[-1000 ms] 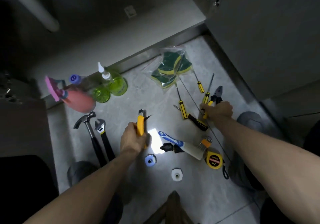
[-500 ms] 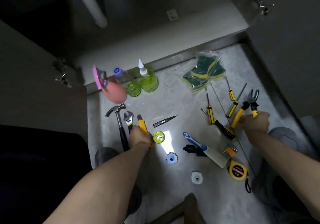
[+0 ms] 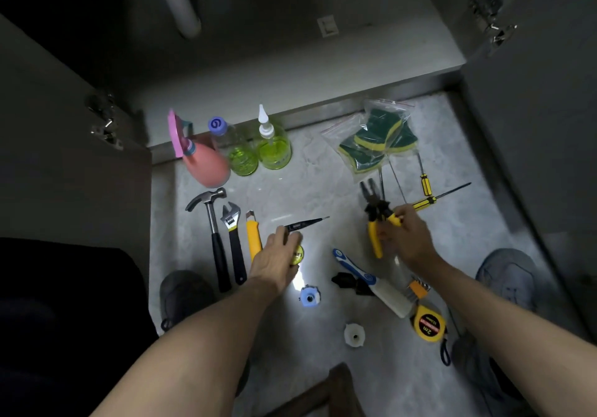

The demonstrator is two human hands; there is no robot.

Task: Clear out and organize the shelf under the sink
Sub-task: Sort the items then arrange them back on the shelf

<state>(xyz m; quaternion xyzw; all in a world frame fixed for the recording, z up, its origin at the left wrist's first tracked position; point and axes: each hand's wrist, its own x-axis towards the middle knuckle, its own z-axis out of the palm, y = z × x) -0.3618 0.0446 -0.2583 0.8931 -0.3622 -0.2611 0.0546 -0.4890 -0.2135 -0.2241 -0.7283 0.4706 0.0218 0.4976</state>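
Note:
Tools lie on the marble floor in front of the open sink cabinet shelf (image 3: 290, 74). My right hand (image 3: 408, 239) grips yellow-handled pliers (image 3: 374, 222), jaws pointing away from me, just above the floor. My left hand (image 3: 274, 256) hovers over a small yellow round item (image 3: 298, 254), fingertips at the rear end of a black tester pen (image 3: 308, 222). To its left a yellow utility knife (image 3: 253, 234) lies free beside a wrench (image 3: 233, 232) and a hammer (image 3: 213, 219).
A pink spray bottle (image 3: 206, 163) and two green bottles (image 3: 242, 156) (image 3: 274, 148) stand by the cabinet edge. A bag of sponges (image 3: 376, 140), yellow screwdrivers (image 3: 425, 184), a brush (image 3: 366, 279), a tape measure (image 3: 428, 324) and two caps (image 3: 309, 296) (image 3: 354, 335) lie around. Cabinet doors (image 3: 64, 164) flank both sides.
My left hand set the yellow knife down next to the wrench, let go and moved right to the tester pen. My right hand picked up the pliers and carried them left.

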